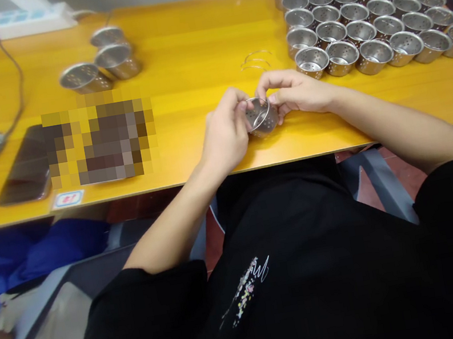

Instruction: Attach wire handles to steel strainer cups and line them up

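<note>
Both my hands meet over the front edge of the yellow table (192,65). Between them is a small perforated metal cup (262,118), tilted so its open mouth faces me. My left hand (225,135) wraps its fingers round the cup's left side. My right hand (294,91) pinches the cup's rim from the right with thumb and fingertips. Just behind my hands lie thin wire rings (257,61) flat on the table.
Several rows of identical perforated metal cups (361,14) stand at the back right. Three more cups (104,62) lie at the back left. A dark phone (24,168), a power strip (23,21) with its cable and a blurred patch are on the left.
</note>
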The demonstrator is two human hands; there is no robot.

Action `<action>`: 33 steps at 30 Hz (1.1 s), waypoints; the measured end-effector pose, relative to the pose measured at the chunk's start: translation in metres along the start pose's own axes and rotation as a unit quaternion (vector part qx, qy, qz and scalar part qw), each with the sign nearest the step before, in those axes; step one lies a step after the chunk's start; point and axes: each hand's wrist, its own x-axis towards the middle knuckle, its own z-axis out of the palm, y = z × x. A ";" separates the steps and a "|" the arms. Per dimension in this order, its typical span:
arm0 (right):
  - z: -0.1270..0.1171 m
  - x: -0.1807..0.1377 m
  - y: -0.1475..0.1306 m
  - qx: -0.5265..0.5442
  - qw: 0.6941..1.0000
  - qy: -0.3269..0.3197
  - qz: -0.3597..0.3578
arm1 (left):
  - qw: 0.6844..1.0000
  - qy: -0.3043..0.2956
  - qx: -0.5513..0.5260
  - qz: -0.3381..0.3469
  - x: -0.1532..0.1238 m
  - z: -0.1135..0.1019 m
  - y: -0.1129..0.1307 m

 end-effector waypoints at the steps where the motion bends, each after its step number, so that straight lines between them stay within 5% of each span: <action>1: 0.001 0.000 0.000 0.000 1.000 0.004 0.003 | 1.000 0.002 0.002 0.000 0.000 0.000 0.000; 33: 0.032 0.004 -0.012 -0.094 0.991 0.086 0.036 | 0.999 0.003 0.033 0.019 0.000 0.001 0.003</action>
